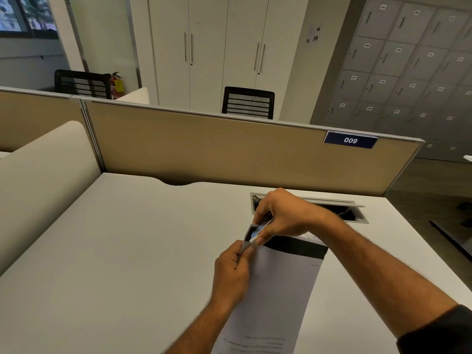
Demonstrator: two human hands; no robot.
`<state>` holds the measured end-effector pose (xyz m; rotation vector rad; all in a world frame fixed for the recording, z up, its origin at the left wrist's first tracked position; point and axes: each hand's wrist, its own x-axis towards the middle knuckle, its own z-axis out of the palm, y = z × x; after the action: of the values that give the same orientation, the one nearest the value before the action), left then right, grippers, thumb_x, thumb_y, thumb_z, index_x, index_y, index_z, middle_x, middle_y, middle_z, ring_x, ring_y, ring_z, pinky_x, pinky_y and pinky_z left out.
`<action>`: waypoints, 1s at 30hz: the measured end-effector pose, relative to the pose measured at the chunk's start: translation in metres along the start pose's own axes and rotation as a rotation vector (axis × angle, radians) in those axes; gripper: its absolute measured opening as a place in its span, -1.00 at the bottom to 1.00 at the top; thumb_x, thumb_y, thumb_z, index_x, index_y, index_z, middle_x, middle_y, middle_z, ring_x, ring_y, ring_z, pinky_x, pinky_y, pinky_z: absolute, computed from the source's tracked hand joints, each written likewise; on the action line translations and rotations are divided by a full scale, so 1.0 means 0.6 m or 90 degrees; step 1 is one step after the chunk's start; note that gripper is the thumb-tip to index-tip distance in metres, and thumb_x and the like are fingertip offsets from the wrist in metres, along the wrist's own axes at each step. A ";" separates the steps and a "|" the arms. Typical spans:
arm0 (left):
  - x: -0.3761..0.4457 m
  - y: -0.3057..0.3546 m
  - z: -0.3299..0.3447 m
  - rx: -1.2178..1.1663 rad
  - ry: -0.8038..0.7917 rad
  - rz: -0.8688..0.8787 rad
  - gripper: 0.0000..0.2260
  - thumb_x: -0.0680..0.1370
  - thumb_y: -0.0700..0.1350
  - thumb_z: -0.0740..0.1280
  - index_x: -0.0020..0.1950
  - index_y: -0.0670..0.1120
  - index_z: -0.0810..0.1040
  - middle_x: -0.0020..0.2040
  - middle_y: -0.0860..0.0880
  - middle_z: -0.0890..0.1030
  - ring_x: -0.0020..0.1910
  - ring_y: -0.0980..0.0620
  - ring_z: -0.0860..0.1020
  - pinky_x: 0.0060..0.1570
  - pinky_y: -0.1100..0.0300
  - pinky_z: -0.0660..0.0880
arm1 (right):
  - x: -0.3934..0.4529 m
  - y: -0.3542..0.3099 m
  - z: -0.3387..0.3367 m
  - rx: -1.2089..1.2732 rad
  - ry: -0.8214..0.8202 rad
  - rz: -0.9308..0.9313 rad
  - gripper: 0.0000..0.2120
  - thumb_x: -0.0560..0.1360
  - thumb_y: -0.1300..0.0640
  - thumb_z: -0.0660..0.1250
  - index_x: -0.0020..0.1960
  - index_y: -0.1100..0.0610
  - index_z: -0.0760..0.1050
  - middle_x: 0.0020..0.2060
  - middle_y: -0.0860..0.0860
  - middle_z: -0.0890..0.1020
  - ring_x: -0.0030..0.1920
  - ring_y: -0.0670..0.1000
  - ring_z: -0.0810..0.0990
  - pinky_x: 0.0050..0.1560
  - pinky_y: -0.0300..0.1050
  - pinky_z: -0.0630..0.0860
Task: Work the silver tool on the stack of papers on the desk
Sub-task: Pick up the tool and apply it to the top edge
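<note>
Head view puts both our hands at the far left corner of the stack of papers [275, 284], which lies on the white desk [127, 251] just in front of the open cable tray [357, 213]. We judge the step in hand to be opening or seating the silver stapler [251, 235] over that corner. Our left hand [231, 270] is closed, pinching the tool's lower arm; our right hand [282, 213] is curled around its upper arm. The tool (hinged, its two metal arms spread in a V) looks slim and shiny. Whether the paper already sits between the arms we cannot tell. Next we would need the corner slid squarely in, then a firm squeeze.
</note>
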<state>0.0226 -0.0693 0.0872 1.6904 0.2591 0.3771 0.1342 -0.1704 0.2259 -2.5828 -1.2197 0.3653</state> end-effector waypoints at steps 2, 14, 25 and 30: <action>0.002 -0.001 0.001 0.004 0.001 -0.002 -0.84 0.60 -0.03 0.27 -0.16 0.10 0.54 -0.30 0.12 0.57 -0.34 0.25 0.53 -0.38 0.43 0.46 | 0.001 0.002 0.003 0.004 0.003 0.001 -0.62 0.22 -0.13 0.59 -0.07 0.08 0.70 -0.21 -0.04 0.71 -0.24 -0.06 0.65 -0.26 -0.14 0.61; 0.010 -0.011 0.009 0.003 0.006 -0.020 -0.84 0.60 -0.01 0.26 -0.06 -0.01 0.59 -0.26 0.10 0.59 -0.30 0.12 0.53 -0.37 0.47 0.45 | 0.006 0.014 0.014 0.053 0.038 0.007 -0.66 0.25 -0.04 0.60 -0.06 0.13 0.70 -0.30 -0.11 0.63 -0.33 -0.13 0.59 -0.36 -0.39 0.42; 0.017 -0.015 0.005 0.018 0.012 -0.014 -0.87 0.61 -0.02 0.25 -0.11 0.10 0.55 -0.24 0.09 0.60 -0.32 0.11 0.51 -0.39 0.44 0.45 | 0.004 0.034 0.035 0.123 0.034 0.006 -0.53 0.21 -0.17 0.58 0.03 0.04 0.68 -0.06 -0.07 0.71 -0.05 -0.11 0.65 0.01 -0.11 0.61; 0.020 -0.019 0.004 0.010 0.010 -0.023 -0.87 0.62 -0.02 0.24 -0.05 0.08 0.58 -0.16 0.11 0.64 -0.18 0.11 0.59 -0.26 0.35 0.54 | -0.004 0.059 0.044 0.229 0.103 0.030 -0.55 0.22 -0.10 0.59 0.05 0.04 0.68 -0.08 -0.07 0.72 -0.07 -0.06 0.66 -0.03 -0.06 0.64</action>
<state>0.0352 -0.0651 0.0769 1.6961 0.3036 0.3622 0.1489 -0.1908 0.1894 -2.2848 -0.9426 0.3416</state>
